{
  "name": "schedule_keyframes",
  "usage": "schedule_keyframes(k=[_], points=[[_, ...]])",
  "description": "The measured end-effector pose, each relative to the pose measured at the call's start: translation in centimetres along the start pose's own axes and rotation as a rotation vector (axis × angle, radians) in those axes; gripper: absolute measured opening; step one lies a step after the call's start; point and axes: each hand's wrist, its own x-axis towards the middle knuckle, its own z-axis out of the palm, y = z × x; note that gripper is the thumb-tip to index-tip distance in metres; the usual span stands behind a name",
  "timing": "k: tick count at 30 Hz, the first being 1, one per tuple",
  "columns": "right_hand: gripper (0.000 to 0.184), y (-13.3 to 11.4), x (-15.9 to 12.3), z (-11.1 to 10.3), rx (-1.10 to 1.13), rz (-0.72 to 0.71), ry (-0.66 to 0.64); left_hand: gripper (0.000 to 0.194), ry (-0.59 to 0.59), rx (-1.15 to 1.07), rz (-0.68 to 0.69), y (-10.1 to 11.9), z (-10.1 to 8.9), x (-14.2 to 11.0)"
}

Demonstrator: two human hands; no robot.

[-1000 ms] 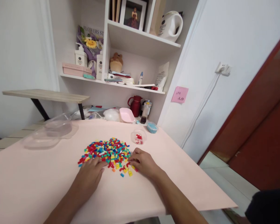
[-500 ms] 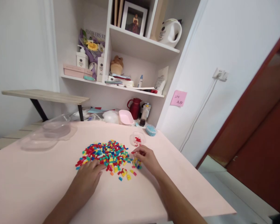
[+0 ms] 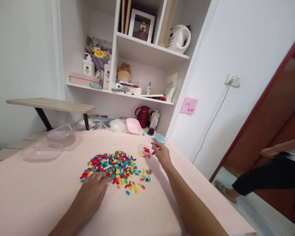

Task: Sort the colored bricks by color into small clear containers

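A heap of small coloured bricks (image 3: 113,165) in red, yellow, blue and green lies on the pink tabletop (image 3: 39,196). My left hand (image 3: 94,188) rests flat at the heap's near edge, fingers stretched out and touching the bricks. My right hand (image 3: 161,153) is reached out to a small clear cup (image 3: 144,150) with red bricks in it, fingers curled at its rim; whether they pinch a brick I cannot make out. A second small cup with blue bricks (image 3: 160,138) stands just behind.
A clear plastic tub and lid (image 3: 54,141) sit at the table's left back. Behind are a pink dish (image 3: 133,125), a red jug (image 3: 144,116) and white shelves (image 3: 147,49). Another person (image 3: 267,173) walks past at the right by the red door.
My right hand left the heap's right edge and moved up and back to the cup of red bricks. A person has come into view at the right. My left hand stayed put.
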Motion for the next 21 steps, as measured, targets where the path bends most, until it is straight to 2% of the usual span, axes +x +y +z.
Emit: schedule_keyframes(k=[2,5,7,10,12,15,17,21], points=[[0.03,-0.4,-1.6,0.1,0.04,0.0,-0.099,0.037,0.014,-0.008,0.009,0.0,0.0,-0.1],[0.026,-2.0,-4.3,0.1,0.089,-0.028,-0.392,0.037,0.03,-0.021,0.014,0.1,-0.1,0.0],[0.02,-3.2,-6.2,0.0,0.026,-0.121,-0.543,0.037,0.026,-0.023,0.012,0.1,-0.1,0.0],[0.021,-4.4,-9.1,0.2,-0.151,-0.317,-0.659,0.036,0.022,-0.015,0.009,0.1,0.0,0.1],[0.034,-4.5,-10.6,0.6,-0.278,-0.426,-0.687,0.036,0.028,-0.008,0.008,0.0,0.1,0.0],[0.025,-3.8,-11.6,1.1,-0.392,-0.494,-0.668,0.036,0.023,-0.009,0.015,-0.1,0.1,-0.2],[0.017,-2.9,-11.3,1.1,-0.441,-0.473,-0.622,0.036,0.011,-0.012,0.017,0.0,0.1,-0.2],[0.021,-1.5,-9.8,0.1,-0.522,-0.366,-0.522,0.035,0.006,-0.023,0.005,0.2,-0.2,-0.1]])
